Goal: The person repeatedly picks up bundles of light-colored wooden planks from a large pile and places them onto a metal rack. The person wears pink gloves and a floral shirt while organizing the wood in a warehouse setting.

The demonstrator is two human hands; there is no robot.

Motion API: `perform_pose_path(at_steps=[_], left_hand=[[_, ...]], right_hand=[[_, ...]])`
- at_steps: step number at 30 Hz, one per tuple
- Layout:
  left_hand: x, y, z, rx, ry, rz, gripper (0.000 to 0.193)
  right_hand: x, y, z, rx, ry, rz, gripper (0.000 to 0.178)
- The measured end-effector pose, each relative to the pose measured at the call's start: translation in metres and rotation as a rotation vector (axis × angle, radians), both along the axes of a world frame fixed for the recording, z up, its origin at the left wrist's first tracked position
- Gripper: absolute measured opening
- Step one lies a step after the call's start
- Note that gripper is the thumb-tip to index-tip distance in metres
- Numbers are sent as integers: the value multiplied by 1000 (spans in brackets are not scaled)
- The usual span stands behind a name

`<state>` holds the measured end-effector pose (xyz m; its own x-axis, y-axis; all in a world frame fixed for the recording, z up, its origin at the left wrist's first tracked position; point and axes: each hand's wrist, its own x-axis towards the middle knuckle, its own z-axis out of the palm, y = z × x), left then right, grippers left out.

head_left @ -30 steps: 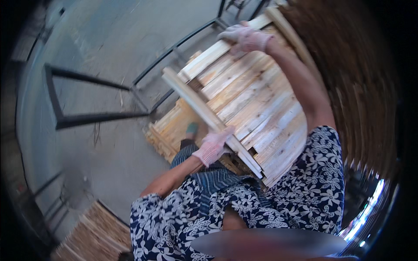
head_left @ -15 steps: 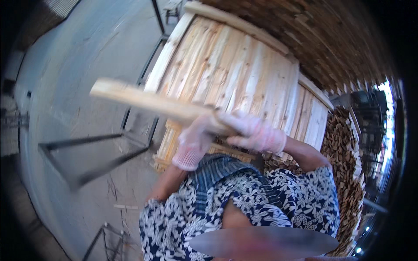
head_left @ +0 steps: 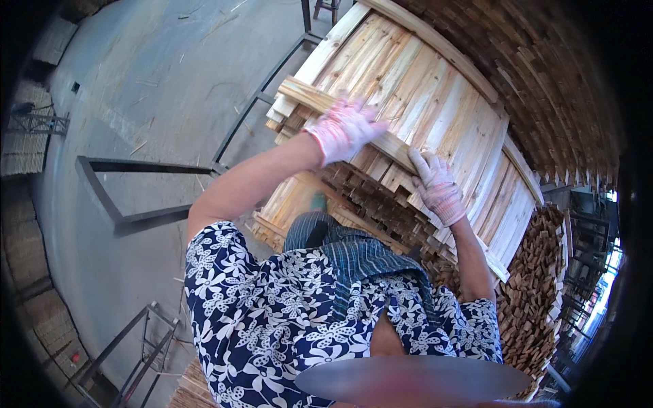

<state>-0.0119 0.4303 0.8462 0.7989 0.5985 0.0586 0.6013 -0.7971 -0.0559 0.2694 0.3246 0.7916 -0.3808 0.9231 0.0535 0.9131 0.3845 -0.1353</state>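
Observation:
A long narrow wooden board (head_left: 393, 145) lies across the near edge of a stack of pale planks (head_left: 415, 102). My left hand (head_left: 345, 131), in a white and pink knitted glove, rests over the board's middle with fingers stretched and spread. At the board's right end is my gloved right hand (head_left: 439, 188), its fingers over the end and the thumb below, closed on it. Parts of the board under both hands are hidden. Beneath it, the uneven ends of stacked planks (head_left: 371, 197) face me.
Dark metal frames (head_left: 153, 166) stand on the grey floor (head_left: 163, 88) to the left, another (head_left: 139, 347) at lower left. A tall wall of stacked wood (head_left: 517, 61) rises at the far right, with piled wood pieces (head_left: 534, 292) nearer. A low wooden stack (head_left: 279, 211) stands by my leg.
The board, held up in both hands and pointing left, has come down onto the near edge of the stack. My left hand has moved along it and spread its fingers.

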Motion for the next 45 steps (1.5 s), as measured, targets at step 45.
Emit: perform_pose_path(at_steps=[45], left_hand=[[807,-378,211,-229,-585,-1102,99]], right_hand=[[494,-442,328,139,-822,-1658,69]])
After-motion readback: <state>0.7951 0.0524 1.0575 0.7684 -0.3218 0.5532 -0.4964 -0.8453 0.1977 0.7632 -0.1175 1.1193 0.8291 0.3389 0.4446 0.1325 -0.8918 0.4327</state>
